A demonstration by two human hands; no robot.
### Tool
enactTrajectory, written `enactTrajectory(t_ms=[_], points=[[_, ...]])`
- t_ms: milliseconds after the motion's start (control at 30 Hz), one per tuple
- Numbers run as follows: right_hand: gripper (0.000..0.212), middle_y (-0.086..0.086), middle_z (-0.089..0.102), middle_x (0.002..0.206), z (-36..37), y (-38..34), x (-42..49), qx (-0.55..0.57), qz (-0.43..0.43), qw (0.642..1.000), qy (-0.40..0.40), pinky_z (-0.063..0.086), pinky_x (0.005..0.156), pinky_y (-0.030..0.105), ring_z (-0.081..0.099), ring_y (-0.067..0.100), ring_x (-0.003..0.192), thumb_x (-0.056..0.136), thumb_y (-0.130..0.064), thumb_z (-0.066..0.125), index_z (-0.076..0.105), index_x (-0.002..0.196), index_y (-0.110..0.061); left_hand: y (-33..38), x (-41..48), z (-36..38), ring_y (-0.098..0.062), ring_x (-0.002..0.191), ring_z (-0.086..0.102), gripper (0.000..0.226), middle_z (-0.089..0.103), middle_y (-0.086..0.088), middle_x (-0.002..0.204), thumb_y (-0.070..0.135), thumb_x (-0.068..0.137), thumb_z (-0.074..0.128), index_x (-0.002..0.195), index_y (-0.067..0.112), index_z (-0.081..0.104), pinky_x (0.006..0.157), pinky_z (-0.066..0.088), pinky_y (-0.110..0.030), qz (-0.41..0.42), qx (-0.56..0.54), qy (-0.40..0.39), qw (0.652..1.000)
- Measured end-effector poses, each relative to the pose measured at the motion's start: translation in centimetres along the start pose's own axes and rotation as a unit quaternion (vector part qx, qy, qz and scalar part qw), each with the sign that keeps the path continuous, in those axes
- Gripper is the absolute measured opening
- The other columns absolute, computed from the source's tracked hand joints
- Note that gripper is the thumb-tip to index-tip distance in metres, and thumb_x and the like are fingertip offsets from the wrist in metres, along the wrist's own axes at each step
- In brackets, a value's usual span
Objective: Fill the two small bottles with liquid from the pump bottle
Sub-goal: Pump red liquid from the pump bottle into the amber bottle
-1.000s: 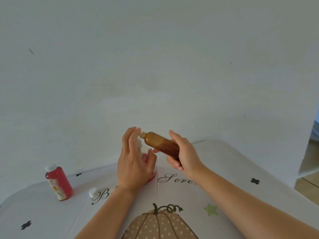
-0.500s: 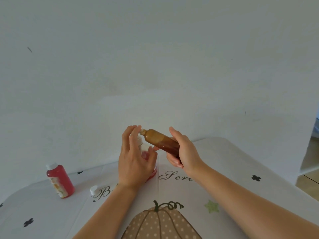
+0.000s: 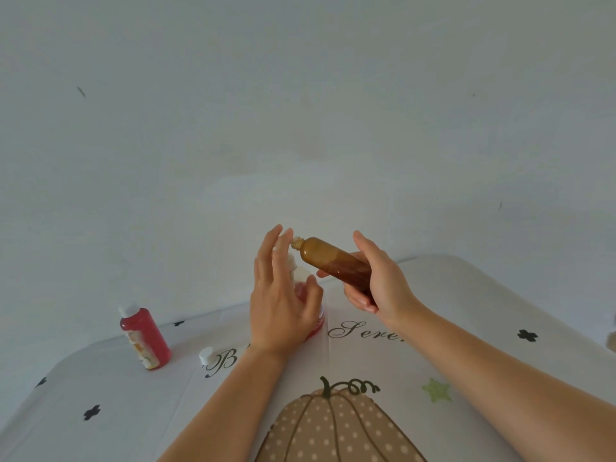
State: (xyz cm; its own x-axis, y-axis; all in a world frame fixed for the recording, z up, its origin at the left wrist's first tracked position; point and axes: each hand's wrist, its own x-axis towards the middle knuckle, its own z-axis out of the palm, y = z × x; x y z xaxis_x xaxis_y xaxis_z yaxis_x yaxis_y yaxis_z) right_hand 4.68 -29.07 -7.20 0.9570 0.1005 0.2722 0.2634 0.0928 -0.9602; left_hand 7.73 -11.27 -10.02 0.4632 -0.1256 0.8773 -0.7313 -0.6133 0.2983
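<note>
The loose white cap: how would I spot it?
Start at the pumpkin-print tablecloth. At its left stands a red bottle; just right of it, by the script letter B, lies the white cap. It alone is tiny and sits on no bottle.

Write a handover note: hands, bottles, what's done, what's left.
Left hand: fingers straight over the head of the pump bottle, which stands on the table.
Right hand: grips the amber bottle, tilted, open mouth by the left fingertips; partly filled.
Red bottle: capped, looks full, standing far left; loose white cap beside it.
Done: red bottle, apparently.
Left: finish filling the amber bottle, then cap it.
</note>
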Motion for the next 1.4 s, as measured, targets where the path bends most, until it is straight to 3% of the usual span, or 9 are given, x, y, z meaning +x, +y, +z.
enactTrajectory(t_ms=[200,367,633,867,1100,1167,1267,1333,1400], points=[[0.082,0.006,0.034,0.040,0.0,0.1,-0.1,-0.005,0.000,1.000,0.006,0.025,0.042,0.026,0.023,0.019,0.038,0.113,-0.053,0.022,0.082,0.092,-0.001,-0.4,0.2,0.3,-0.028,0.140,0.048,0.063,0.044,-0.008,0.153,0.019,0.089,0.061,0.149,0.006,0.046,0.109,0.049,-0.041,0.023,0.006,0.031,0.999],[0.083,0.006,0.034,0.039,-0.2,0.4,-0.1,-0.016,0.001,1.000,0.008,0.024,0.042,0.027,0.024,0.020,0.036,0.113,-0.053,0.022,0.081,0.092,0.001,-0.5,0.2,0.6,-0.032,0.128,0.051,0.056,0.054,-0.014,0.140,0.017,0.085,0.062,0.137,0.000,0.055,0.109,0.043,-0.032,0.022,0.027,0.039,0.999],[0.079,0.008,0.034,0.043,-0.2,0.4,0.0,-0.014,-0.005,1.000,0.002,0.024,0.044,0.029,0.024,0.020,0.040,0.114,-0.052,0.023,0.082,0.095,-0.004,-0.6,0.5,0.0,-0.030,0.140,0.046,0.067,0.050,-0.007,0.149,0.008,0.082,0.070,0.146,0.000,0.052,0.115,0.042,-0.051,0.052,0.054,0.029,0.997],[0.079,0.007,0.034,0.041,-0.4,0.5,0.0,-0.026,-0.008,1.000,0.007,0.025,0.043,0.029,0.024,0.020,0.040,0.114,-0.051,0.024,0.081,0.092,-0.001,-0.4,0.7,0.4,-0.027,0.127,0.049,0.052,0.058,-0.010,0.134,0.022,0.084,0.060,0.131,0.000,0.058,0.105,0.046,-0.050,0.030,0.043,0.048,0.997],[0.070,0.007,0.034,0.047,-0.4,0.5,0.1,-0.029,-0.008,0.999,-0.010,0.027,0.045,0.028,0.024,0.018,0.041,0.114,-0.046,0.029,0.081,0.093,-0.004,0.2,1.5,-1.1,-0.022,0.123,0.049,0.040,0.064,0.002,0.123,0.031,0.098,0.046,0.124,0.009,0.067,0.103,0.044,-0.044,0.015,0.021,0.055,0.998],[0.066,0.007,0.035,0.047,-0.5,0.4,0.2,-0.022,-0.006,1.000,-0.015,0.025,0.045,0.029,0.024,0.018,0.041,0.114,-0.044,0.031,0.078,0.093,-0.002,0.9,2.7,-2.2,-0.017,0.114,0.055,0.034,0.068,0.008,0.111,0.030,0.102,0.044,0.111,0.014,0.072,0.096,0.046,-0.039,-0.009,-0.006,0.052,0.999],[0.067,0.008,0.036,0.045,-0.4,0.3,0.2,-0.030,-0.004,0.999,-0.015,0.023,0.046,0.030,0.026,0.019,0.041,0.108,-0.050,0.038,0.073,0.097,0.006,1.9,6.1,-3.8,-0.018,0.090,0.065,0.035,0.072,0.007,0.083,0.028,0.101,0.044,0.083,0.017,0.072,0.078,0.050,-0.039,-0.138,-0.106,0.020,0.985],[0.074,0.005,0.040,0.044,-0.4,0.2,0.3,-0.025,-0.002,1.000,-0.005,0.021,0.046,0.030,0.028,0.019,0.039,0.103,-0.056,0.046,0.062,0.092,0.016,1.9,10.1,-4.6,-0.020,0.074,0.069,0.045,0.075,-0.005,0.073,0.031,0.104,0.043,0.079,0.011,0.075,0.073,0.053,-0.038,-0.238,-0.137,-0.021,0.961],[0.065,0.005,0.043,0.046,-0.4,0.1,0.3,-0.025,-0.004,1.000,0.011,0.020,0.046,0.030,0.030,0.018,0.039,0.106,-0.054,0.054,0.056,0.077,0.005,1.6,14.2,-4.9,-0.024,0.073,0.070,0.051,0.079,-0.014,0.079,0.033,0.107,0.040,0.088,0.003,0.078,0.078,0.057,-0.040,-0.335,-0.121,-0.140,0.924]])
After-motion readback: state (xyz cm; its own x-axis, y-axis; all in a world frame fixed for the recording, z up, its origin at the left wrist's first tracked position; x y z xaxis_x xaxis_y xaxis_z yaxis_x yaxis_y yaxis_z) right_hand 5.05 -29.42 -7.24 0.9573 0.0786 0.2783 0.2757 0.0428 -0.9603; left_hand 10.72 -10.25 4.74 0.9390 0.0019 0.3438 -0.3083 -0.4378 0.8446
